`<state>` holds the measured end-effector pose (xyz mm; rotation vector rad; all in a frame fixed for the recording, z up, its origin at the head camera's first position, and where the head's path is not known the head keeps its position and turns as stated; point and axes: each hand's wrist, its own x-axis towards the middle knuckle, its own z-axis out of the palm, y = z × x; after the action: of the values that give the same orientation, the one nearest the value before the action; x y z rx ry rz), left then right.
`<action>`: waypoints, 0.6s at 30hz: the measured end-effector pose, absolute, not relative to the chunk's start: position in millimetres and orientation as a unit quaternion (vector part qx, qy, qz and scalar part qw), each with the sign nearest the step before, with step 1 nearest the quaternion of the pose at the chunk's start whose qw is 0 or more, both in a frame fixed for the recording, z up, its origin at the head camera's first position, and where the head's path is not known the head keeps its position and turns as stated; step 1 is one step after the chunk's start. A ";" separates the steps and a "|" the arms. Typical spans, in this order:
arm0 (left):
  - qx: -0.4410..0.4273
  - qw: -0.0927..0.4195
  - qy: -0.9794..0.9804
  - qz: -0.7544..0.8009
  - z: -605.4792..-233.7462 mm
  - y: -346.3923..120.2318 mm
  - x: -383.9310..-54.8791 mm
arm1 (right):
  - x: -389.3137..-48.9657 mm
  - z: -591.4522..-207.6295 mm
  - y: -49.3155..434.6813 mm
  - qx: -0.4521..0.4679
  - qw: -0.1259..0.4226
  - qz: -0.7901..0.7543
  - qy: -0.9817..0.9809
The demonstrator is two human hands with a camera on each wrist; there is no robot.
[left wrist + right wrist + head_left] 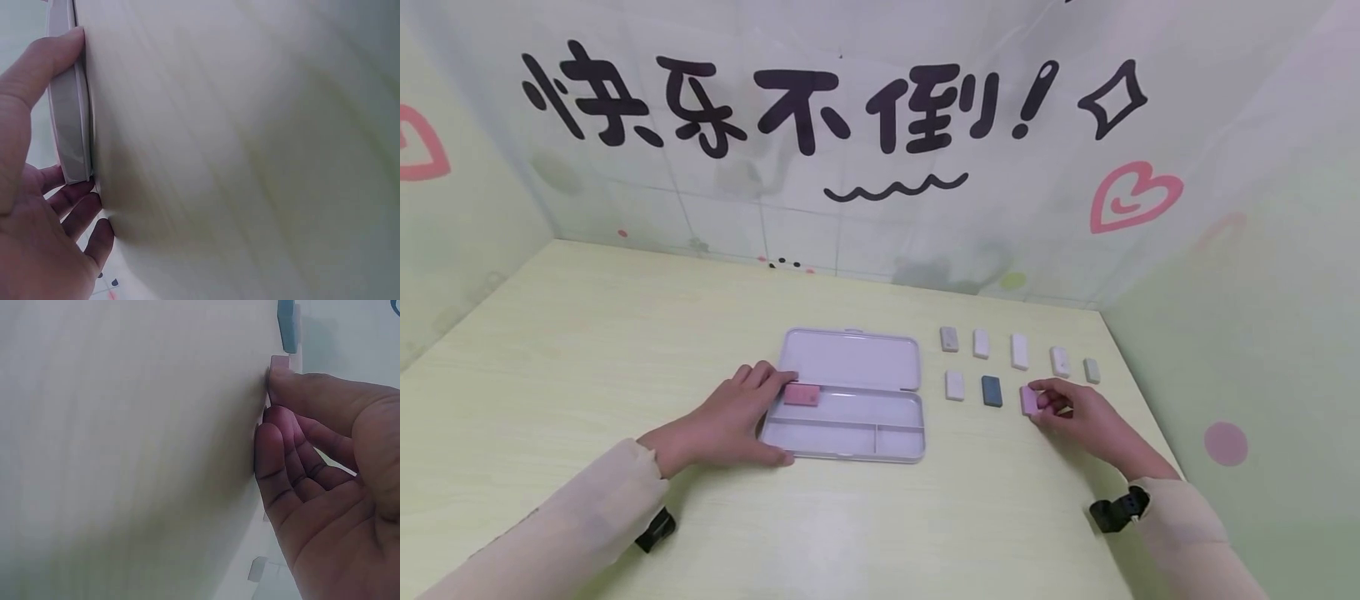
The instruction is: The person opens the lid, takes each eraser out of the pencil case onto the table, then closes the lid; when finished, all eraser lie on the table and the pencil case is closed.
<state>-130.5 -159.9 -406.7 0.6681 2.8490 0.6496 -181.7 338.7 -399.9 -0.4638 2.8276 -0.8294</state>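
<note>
A pale lilac pencil case [850,459] lies open on the table, lid folded back, its tray divided into compartments. My left hand [733,421] holds its left end, thumb at the front edge and fingers by the hinge side; in the left wrist view the thumb [44,62] presses the case's side wall [69,125]. A pink eraser [802,395] lies in the tray's long back compartment. To the right, my right hand [1078,417] pinches a purple eraser [1028,401] at the table surface. In the right wrist view its end [280,361] shows past the thumb.
Beside the purple eraser are a dark blue eraser [992,391] and a white one [954,385]. Behind them stands a row of white and grey block erasers [1018,352]. Printed cloth walls [850,233] border the table [880,525] at the back and sides.
</note>
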 end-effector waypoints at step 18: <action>0.223 0.071 0.948 0.214 -408.1 -161.1 -130.8 | -188.8 -377.6 330.1 -0.158 0.088 -0.230 0.956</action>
<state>-130.8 -161.1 -408.1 0.6717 2.8510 0.6434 -188.8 330.1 -377.6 -0.4699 2.8461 -0.6847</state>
